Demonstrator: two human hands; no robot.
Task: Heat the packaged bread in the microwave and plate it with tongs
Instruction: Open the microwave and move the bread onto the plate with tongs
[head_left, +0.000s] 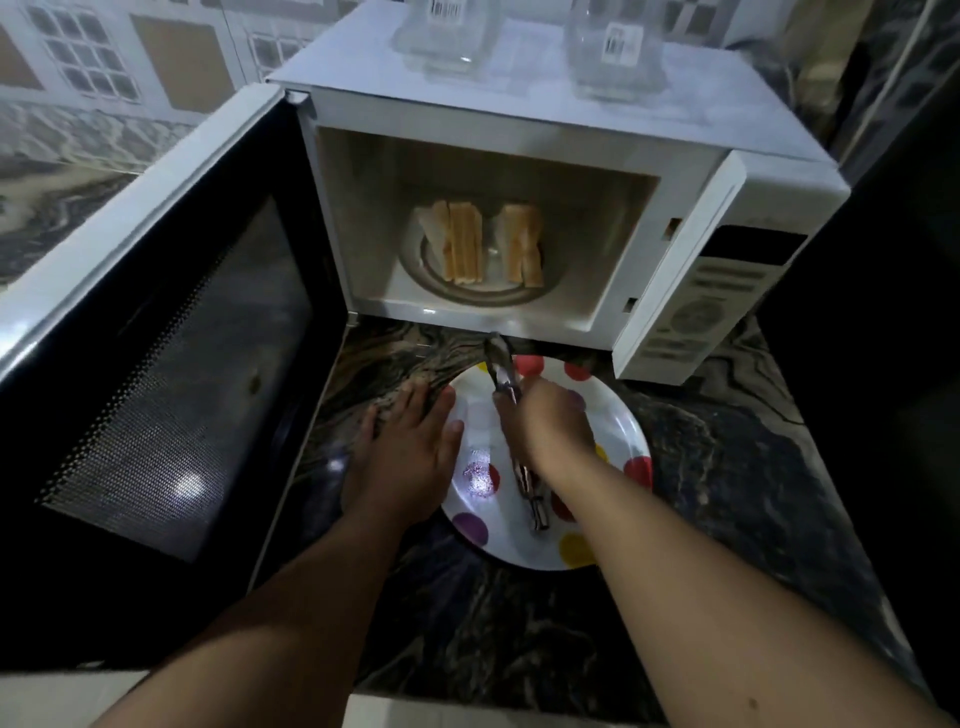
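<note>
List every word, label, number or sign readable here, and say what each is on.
None can be read.
Barcode stickers on the two clear glass jars atop the white microwave: too small.
Microwave's control panel markings: blurred.

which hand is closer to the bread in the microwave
Right. The right hand holds the tongs over the plate, just before the bread. The left hand rests lower left, at the plate's edge.

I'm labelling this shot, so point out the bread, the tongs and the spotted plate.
bread (464, 244): head view, crust edges of the left stack.
tongs (503, 371): head view, metal tips beyond the right hand.
spotted plate (618, 415): head view, bare white rim, right side.
</note>
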